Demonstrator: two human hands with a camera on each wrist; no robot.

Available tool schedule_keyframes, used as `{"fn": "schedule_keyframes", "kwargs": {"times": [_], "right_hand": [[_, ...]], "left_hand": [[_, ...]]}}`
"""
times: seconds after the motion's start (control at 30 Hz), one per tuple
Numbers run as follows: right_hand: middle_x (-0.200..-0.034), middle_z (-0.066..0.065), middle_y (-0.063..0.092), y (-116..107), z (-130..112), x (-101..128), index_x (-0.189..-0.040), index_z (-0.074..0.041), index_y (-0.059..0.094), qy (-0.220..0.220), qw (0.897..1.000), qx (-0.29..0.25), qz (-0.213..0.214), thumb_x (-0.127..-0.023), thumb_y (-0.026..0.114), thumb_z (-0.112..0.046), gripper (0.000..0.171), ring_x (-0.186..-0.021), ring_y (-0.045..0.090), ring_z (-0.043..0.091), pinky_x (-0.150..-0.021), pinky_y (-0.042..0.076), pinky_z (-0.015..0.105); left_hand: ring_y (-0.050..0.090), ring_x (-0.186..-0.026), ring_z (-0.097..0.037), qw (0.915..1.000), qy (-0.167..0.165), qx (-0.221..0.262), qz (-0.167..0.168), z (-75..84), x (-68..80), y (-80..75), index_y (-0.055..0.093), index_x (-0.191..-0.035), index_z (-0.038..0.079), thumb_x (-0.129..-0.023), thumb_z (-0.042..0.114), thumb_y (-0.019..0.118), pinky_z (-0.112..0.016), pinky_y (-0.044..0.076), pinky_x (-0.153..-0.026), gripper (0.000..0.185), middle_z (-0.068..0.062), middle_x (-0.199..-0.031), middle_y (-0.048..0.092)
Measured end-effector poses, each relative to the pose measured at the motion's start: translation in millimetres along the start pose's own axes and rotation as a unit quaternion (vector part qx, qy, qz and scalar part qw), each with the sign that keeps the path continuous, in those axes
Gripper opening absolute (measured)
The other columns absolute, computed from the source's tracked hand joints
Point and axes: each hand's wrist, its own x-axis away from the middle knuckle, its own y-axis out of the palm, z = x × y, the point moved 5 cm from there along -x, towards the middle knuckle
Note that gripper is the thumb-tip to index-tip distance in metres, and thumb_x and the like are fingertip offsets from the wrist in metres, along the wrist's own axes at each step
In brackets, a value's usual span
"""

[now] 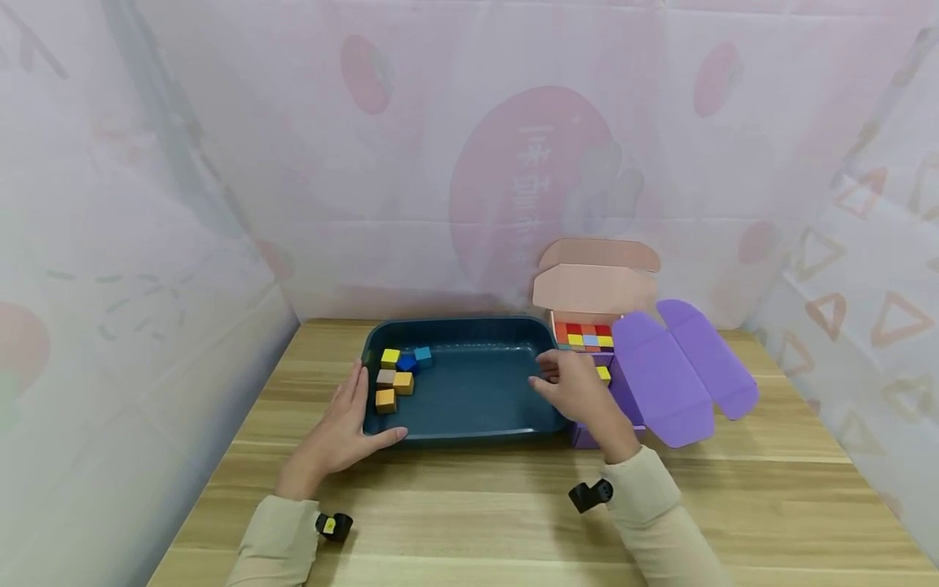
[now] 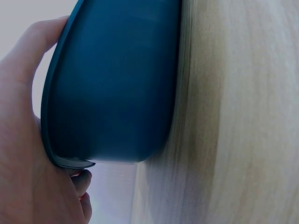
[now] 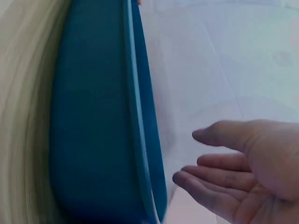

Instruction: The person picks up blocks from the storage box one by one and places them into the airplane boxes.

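Beige sleeves (image 1: 279, 534) with black wrist devices (image 1: 591, 495) reach across a wood-grain table (image 1: 455, 522) as a person's two hands, well apart, work at opposite ends of a dark teal tray (image 1: 477, 391). The left hand (image 1: 345, 428) rests against the tray's near left corner, fingers extended along its end and thumb at the near rim. The right hand (image 1: 575, 387) hovers over the right end, fingers loosely bent, thumb parted from them. Six blocks sit at the tray's left: two orange blocks (image 1: 385, 401), a grayish-brown block (image 1: 385, 378), a dark blue block (image 1: 407, 364), a lighter blue block (image 1: 423, 356) and a yellow block (image 1: 391, 358). Just right of the tray, partly hidden by the right hand, stands a purple box (image 1: 671, 383), its lid flung open. Behind it, an open pink box (image 1: 596, 287) holds multicolored blocks (image 1: 590, 341) before a printed pink backdrop (image 1: 411, 179).
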Motion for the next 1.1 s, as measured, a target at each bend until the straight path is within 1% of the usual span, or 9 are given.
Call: {"fn": "schedule_keyframes", "kwargs": {"times": [0.17, 0.3, 0.47, 0.67, 0.9, 1.0, 1.1], "right_hand": [[-0.123, 0.017, 0.077, 24, -19, -7, -0.130, 0.000, 0.071, -0.030, 0.999, -0.007, -0.043, -0.098, 0.077, -0.020, 0.038, -0.110, 0.075, 0.029, -0.098, 0.063, 0.045], [-0.124, 0.018, 0.076, 46, -30, -12, -0.130, 0.000, 0.071, -0.050, 0.996, -0.023, -0.068, -0.098, 0.077, -0.018, 0.037, -0.109, 0.074, 0.027, -0.098, 0.063, 0.044], [-0.128, 0.020, 0.074, 71, -44, -16, -0.132, 0.000, 0.070, -0.073, 0.991, -0.039, -0.101, -0.099, 0.076, -0.018, 0.038, -0.113, 0.074, 0.029, -0.099, 0.062, 0.046], [-0.130, 0.020, 0.074, 93, -62, -26, -0.134, 0.001, 0.070, -0.099, 0.987, -0.035, -0.123, -0.100, 0.074, -0.020, 0.040, -0.115, 0.073, 0.028, -0.101, 0.061, 0.045], [-0.132, 0.017, 0.073, 118, -78, -40, -0.138, 0.001, 0.067, -0.088, 0.986, -0.025, -0.139, -0.101, 0.074, -0.021, 0.043, -0.118, 0.072, 0.026, -0.102, 0.061, 0.042], [-0.132, 0.016, 0.073, 128, -82, -45, -0.139, 0.000, 0.066, -0.082, 0.987, -0.019, -0.140, -0.101, 0.074, -0.022, 0.045, -0.119, 0.071, 0.025, -0.102, 0.061, 0.041], [-0.131, 0.015, 0.073, 137, -85, -49, -0.139, 0.000, 0.066, -0.078, 0.987, -0.011, -0.138, -0.101, 0.074, -0.022, 0.045, -0.119, 0.070, 0.025, -0.102, 0.061, 0.040]], "left_hand": [[0.005, -0.163, -0.050, 1.0000, -0.001, -0.006, 0.000, -0.5, 0.1, -0.9, -0.004, -0.169, 0.000, -0.088, 0.079, 0.065, -0.071, 0.014, -0.129, 0.132, -0.016, -0.179, -0.013], [0.005, -0.164, -0.050, 1.0000, -0.001, -0.005, 0.000, 0.5, 0.0, -0.5, -0.003, -0.169, 0.000, -0.087, 0.080, 0.064, -0.071, 0.013, -0.129, 0.132, -0.016, -0.179, -0.012], [0.004, -0.164, -0.050, 1.0000, 0.000, -0.004, -0.001, 1.5, 1.1, -0.2, -0.003, -0.168, 0.000, -0.087, 0.080, 0.064, -0.071, 0.013, -0.129, 0.133, -0.017, -0.179, -0.012], [0.005, -0.162, -0.053, 1.0000, -0.004, -0.005, 0.000, 3.4, 1.8, -2.7, -0.004, -0.169, 0.000, -0.089, 0.077, 0.065, -0.073, 0.015, -0.127, 0.131, -0.017, -0.179, -0.012], [0.006, -0.161, -0.055, 1.0000, -0.006, -0.006, -0.001, 3.1, 2.1, -3.7, -0.004, -0.168, 0.000, -0.090, 0.074, 0.066, -0.074, 0.016, -0.126, 0.128, -0.017, -0.179, -0.013], [0.006, -0.161, -0.056, 0.9999, -0.005, -0.010, 0.000, 3.5, 2.2, -3.3, -0.002, -0.168, -0.001, -0.090, 0.074, 0.066, -0.075, 0.016, -0.125, 0.128, -0.018, -0.178, -0.011], [0.006, -0.162, -0.055, 0.9999, -0.003, -0.011, 0.000, 3.8, 2.5, -2.2, -0.002, -0.168, -0.001, -0.089, 0.078, 0.064, -0.074, 0.017, -0.126, 0.130, -0.018, -0.179, -0.011]]}}
